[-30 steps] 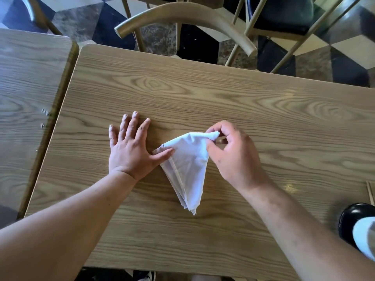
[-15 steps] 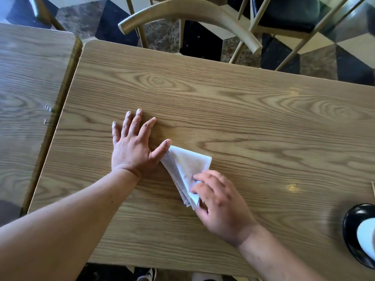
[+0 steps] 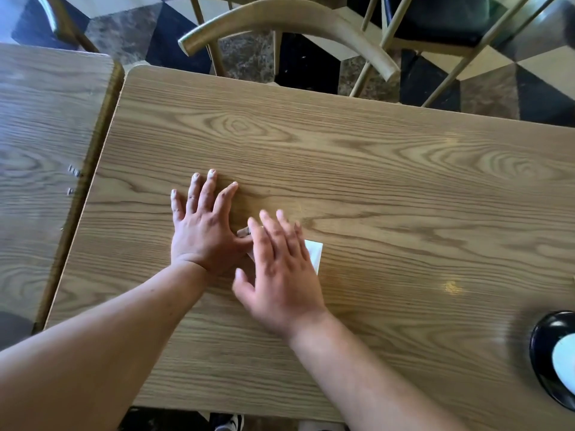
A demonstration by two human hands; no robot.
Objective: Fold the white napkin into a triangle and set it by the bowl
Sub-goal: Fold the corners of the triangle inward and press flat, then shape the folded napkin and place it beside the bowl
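The folded white napkin (image 3: 315, 253) lies flat on the wooden table (image 3: 373, 181), mostly hidden under my right hand (image 3: 280, 269); only its right corner shows. My right hand lies flat on the napkin with its fingers spread and pointing away from me. My left hand (image 3: 203, 231) rests flat on the table just left of it, fingers apart, its thumb reaching under my right fingers at the napkin's left edge. The black bowl (image 3: 541, 353) with a white inside sits at the right edge of the view, well apart from the napkin.
A second wooden table (image 3: 40, 150) butts against the left side with a narrow gap. A curved wooden chair back (image 3: 289, 17) stands beyond the far edge, and another chair (image 3: 451, 26) behind it on a checkered floor.
My right hand folded the raised napkin corner down toward me, then moved up to lie flat over the napkin. My left hand stayed in place.
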